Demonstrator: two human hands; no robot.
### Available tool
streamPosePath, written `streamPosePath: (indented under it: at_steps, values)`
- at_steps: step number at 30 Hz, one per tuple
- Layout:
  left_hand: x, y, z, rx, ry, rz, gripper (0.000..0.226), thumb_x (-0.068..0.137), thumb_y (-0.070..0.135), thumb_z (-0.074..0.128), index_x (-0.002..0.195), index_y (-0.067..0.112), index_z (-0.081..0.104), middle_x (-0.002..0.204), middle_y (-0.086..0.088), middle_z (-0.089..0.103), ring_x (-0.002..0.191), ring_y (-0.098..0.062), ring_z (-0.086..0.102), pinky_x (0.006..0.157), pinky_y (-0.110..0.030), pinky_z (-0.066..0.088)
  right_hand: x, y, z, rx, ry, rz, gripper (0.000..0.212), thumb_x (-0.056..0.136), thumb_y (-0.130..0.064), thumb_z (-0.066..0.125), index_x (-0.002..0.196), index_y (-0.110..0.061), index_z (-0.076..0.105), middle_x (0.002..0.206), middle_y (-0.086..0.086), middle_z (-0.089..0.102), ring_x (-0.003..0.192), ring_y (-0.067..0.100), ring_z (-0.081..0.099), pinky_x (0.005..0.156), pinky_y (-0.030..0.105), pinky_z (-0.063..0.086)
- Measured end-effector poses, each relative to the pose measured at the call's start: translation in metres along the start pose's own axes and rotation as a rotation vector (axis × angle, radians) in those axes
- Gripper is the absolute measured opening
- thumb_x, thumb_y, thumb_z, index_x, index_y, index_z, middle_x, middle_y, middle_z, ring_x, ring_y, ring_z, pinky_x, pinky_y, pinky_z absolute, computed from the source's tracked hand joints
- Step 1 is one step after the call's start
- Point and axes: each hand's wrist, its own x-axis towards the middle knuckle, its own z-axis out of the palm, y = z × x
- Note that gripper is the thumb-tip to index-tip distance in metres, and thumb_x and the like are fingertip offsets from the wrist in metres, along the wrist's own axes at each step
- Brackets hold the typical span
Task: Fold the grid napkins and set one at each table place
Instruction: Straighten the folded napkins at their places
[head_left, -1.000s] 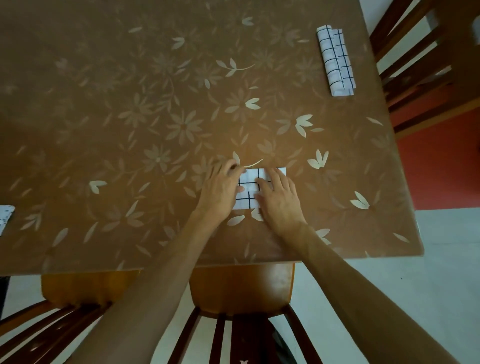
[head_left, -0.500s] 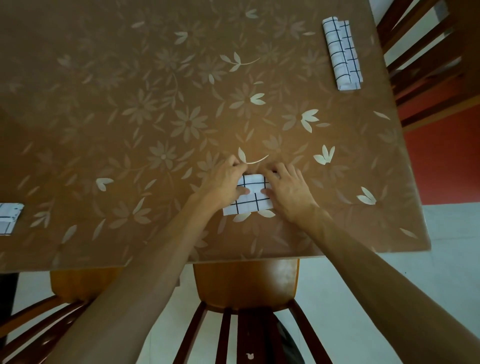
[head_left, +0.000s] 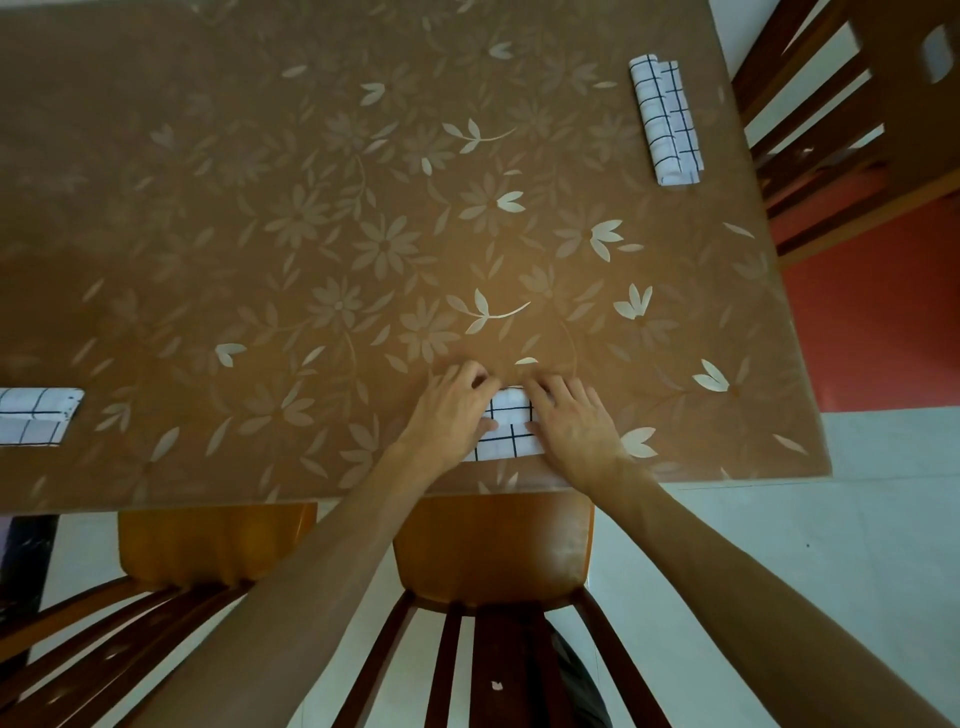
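A folded white grid napkin (head_left: 506, 434) lies close to the near edge of the brown floral table (head_left: 332, 249), in front of a wooden chair (head_left: 493, 545). My left hand (head_left: 449, 413) covers its left end, fingers curled at the far edge and thumb lying on top. My right hand (head_left: 574, 423) lies flat over its right end and presses it down. A second folded grid napkin (head_left: 667, 122) sits by the table's right edge. A third grid napkin (head_left: 34, 415) lies at the left, partly out of frame.
Another wooden chair (head_left: 208, 540) stands at the near side to the left. A dark wooden chair (head_left: 852, 114) stands beyond the right edge, over a red floor patch (head_left: 883, 312). White tiles (head_left: 779, 545) lie below right.
Both hands have slid the folded napkin toward the near table edge. The left napkin shows more in frame as my view shifted.
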Motion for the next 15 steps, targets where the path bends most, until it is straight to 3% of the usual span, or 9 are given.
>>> streamPosePath:
  at_steps: [2, 7, 11, 15]
  values:
    - [-0.007, 0.004, 0.001, 0.030, 0.012, 0.008, 0.059, 0.092, 0.026, 0.072, 0.144, 0.015, 0.048, 0.140, -0.004, 0.048, 0.124, -0.025, 0.050, 0.106, -0.036, 0.041, -0.002, -0.001, 0.001, -0.026, 0.021, 0.001, 0.057, 0.070, -0.017, 0.084, 0.123, -0.007, 0.064, 0.112, 0.012, 0.067, 0.093, 0.030, 0.066, 0.080, 0.039, 0.055]
    - [-0.029, 0.012, 0.000, 0.096, 0.125, -0.036, 0.061, 0.084, 0.016, 0.080, 0.140, 0.010, 0.055, 0.142, -0.013, 0.054, 0.130, -0.032, 0.053, 0.107, -0.044, 0.047, -0.010, -0.005, -0.006, 0.005, 0.054, 0.017, 0.060, 0.085, -0.017, 0.068, 0.141, -0.007, 0.050, 0.150, 0.014, 0.047, 0.138, 0.032, 0.047, 0.110, 0.045, 0.042]
    - [-0.051, 0.030, 0.002, 0.063, 0.126, -0.050, 0.057, 0.088, 0.018, 0.077, 0.140, 0.012, 0.055, 0.145, -0.012, 0.052, 0.132, -0.029, 0.052, 0.108, -0.040, 0.045, -0.027, -0.011, -0.012, 0.021, 0.049, -0.044, 0.059, 0.083, -0.013, 0.068, 0.139, -0.004, 0.053, 0.152, 0.018, 0.046, 0.138, 0.032, 0.048, 0.111, 0.045, 0.040]
    - [-0.069, 0.052, -0.010, -0.055, 0.074, -0.169, 0.056, 0.100, 0.024, 0.059, 0.153, 0.018, 0.039, 0.159, -0.009, 0.034, 0.144, -0.026, 0.038, 0.115, -0.037, 0.036, -0.047, -0.009, -0.029, 0.014, 0.022, -0.074, 0.047, 0.082, -0.016, 0.069, 0.127, -0.004, 0.062, 0.127, 0.015, 0.067, 0.117, 0.031, 0.064, 0.105, 0.044, 0.046]
